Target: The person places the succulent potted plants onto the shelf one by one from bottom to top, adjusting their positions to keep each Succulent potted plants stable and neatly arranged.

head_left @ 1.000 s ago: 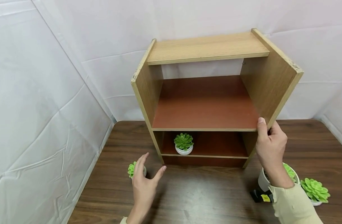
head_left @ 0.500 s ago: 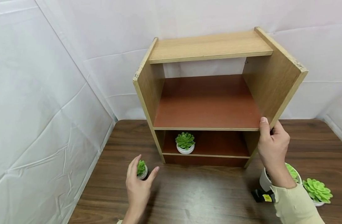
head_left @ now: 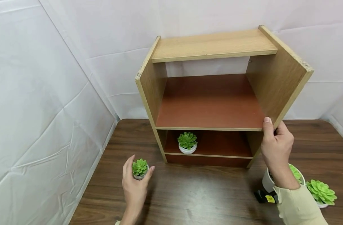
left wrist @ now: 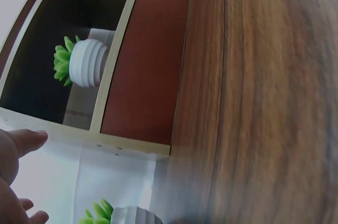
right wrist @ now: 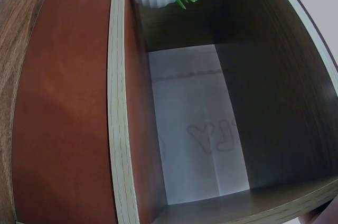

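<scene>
Our left hand [head_left: 135, 186] open, fingers and thumb spread either side of small potted succulent [head_left: 139, 167] on desk [head_left: 199, 193], left of wooden shelf unit [head_left: 210, 103]; contact we cannot tell. Our right hand [head_left: 277, 147] grips front edge of unit's right side. Second potted succulent [head_left: 187, 142] stands toward left on lower shelf [head_left: 223, 145]. White pot [head_left: 268, 182] partly behind our right forearm.

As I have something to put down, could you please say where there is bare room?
Bare: middle shelf, between side panels; lower shelf, right of its succulent; tabletop before the cabinet. Crowded: near right, around white pot, black object, another succulent.
</scene>
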Motion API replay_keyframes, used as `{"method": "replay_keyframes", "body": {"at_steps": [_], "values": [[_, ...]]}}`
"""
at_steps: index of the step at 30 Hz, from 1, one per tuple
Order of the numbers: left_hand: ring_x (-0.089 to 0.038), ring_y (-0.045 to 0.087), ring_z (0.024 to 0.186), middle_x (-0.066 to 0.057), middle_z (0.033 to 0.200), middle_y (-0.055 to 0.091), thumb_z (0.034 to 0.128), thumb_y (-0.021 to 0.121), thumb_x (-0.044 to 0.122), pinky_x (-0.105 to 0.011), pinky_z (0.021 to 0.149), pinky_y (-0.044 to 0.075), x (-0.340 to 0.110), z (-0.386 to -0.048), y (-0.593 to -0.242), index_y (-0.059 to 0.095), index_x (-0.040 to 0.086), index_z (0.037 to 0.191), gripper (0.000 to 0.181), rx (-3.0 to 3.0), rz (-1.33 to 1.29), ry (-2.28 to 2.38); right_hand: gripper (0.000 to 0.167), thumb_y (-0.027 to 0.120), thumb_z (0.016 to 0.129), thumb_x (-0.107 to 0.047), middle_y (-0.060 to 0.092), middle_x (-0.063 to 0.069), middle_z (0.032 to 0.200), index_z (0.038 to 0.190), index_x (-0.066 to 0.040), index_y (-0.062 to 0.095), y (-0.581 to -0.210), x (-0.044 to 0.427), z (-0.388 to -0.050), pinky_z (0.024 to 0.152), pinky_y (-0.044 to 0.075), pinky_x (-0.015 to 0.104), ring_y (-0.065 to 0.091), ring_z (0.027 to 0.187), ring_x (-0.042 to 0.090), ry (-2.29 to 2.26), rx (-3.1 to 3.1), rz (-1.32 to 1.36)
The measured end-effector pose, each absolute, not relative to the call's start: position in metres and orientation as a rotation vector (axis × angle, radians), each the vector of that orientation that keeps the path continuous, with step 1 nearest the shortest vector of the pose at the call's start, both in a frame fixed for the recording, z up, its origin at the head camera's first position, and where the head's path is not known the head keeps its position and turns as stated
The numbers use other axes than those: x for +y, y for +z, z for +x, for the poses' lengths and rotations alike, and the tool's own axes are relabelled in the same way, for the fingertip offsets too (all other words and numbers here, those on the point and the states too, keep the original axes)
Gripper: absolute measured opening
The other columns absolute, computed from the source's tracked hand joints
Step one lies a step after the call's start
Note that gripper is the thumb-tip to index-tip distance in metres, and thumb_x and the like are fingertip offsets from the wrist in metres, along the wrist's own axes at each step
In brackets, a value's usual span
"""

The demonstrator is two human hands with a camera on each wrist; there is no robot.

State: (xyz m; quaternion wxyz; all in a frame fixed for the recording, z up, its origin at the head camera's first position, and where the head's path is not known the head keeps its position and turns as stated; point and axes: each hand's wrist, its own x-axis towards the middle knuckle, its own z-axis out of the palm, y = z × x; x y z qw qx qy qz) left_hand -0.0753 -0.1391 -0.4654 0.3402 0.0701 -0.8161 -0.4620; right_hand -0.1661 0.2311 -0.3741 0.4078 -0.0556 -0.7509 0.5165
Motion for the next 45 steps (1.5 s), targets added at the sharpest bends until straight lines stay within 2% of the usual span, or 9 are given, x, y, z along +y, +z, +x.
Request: {"method": "replay_keyframes", "body": {"at_steps": [5,11,22,29,36,45], "values": [[-0.033,0.044,0.128,-0.013,0.137,0.049,0.0742,0.089,0.021,-0.054,0.101,0.035,-0.147,-0.075,-0.465,0.052,0.004,0.138,0.076,-2.132,0.245,-1.213,0.03,0.06,0.098,-0.021,0.057,-0.02,0.068,0.088,0.006,0.068,-0.374,0.231,-0.167,0.058,0.032,0.021,0.048,0.065,0.004,1.305,-1.885,-0.137],[-0.034,0.039,0.133,-0.012,0.14,0.046,0.0756,0.088,0.027,-0.057,0.101,0.033,-0.153,-0.074,-0.466,0.049,0.007,0.142,0.079,-2.165,0.304,-1.253,0.03,0.059,0.099,-0.021,0.057,-0.025,0.071,0.092,0.006,0.069,-0.374,0.231,-0.166,0.059,0.033,0.021,0.05,0.068,0.004,1.31,-1.889,-0.135],[-0.037,0.036,0.134,-0.015,0.143,0.044,0.0777,0.086,0.031,-0.058,0.102,0.031,-0.161,-0.074,-0.469,0.046,0.004,0.144,0.081,-2.213,0.378,-1.284,0.03,0.059,0.099,-0.022,0.057,-0.027,0.073,0.093,0.005,0.069,-0.374,0.23,-0.166,0.06,0.034,0.021,0.052,0.069,0.004,1.307,-1.903,-0.137],[-0.034,0.037,0.134,-0.014,0.142,0.046,0.077,0.086,0.036,-0.056,0.104,0.031,-0.163,-0.075,-0.473,0.043,0.003,0.145,0.087,-2.243,0.446,-1.315,0.031,0.059,0.099,-0.022,0.057,-0.026,0.071,0.092,0.006,0.068,-0.374,0.231,-0.166,0.059,0.033,0.021,0.051,0.068,0.004,1.305,-1.901,-0.152],[-0.035,0.04,0.132,-0.017,0.14,0.047,0.0765,0.085,0.038,-0.055,0.104,0.032,-0.166,-0.077,-0.477,0.044,-0.001,0.143,0.087,-2.294,0.504,-1.344,0.031,0.059,0.099,-0.022,0.056,-0.024,0.069,0.089,0.007,0.067,-0.372,0.23,-0.165,0.058,0.033,0.021,0.05,0.067,0.004,1.304,-1.9,-0.16],[-0.038,0.044,0.128,-0.015,0.14,0.048,0.0755,0.087,0.036,-0.052,0.103,0.036,-0.169,-0.079,-0.481,0.041,-0.001,0.144,0.09,-2.284,0.585,-1.485,0.032,0.059,0.099,-0.022,0.057,-0.025,0.069,0.09,0.008,0.067,-0.372,0.229,-0.165,0.059,0.034,0.021,0.051,0.067,0.004,1.309,-1.894,-0.16]]}}
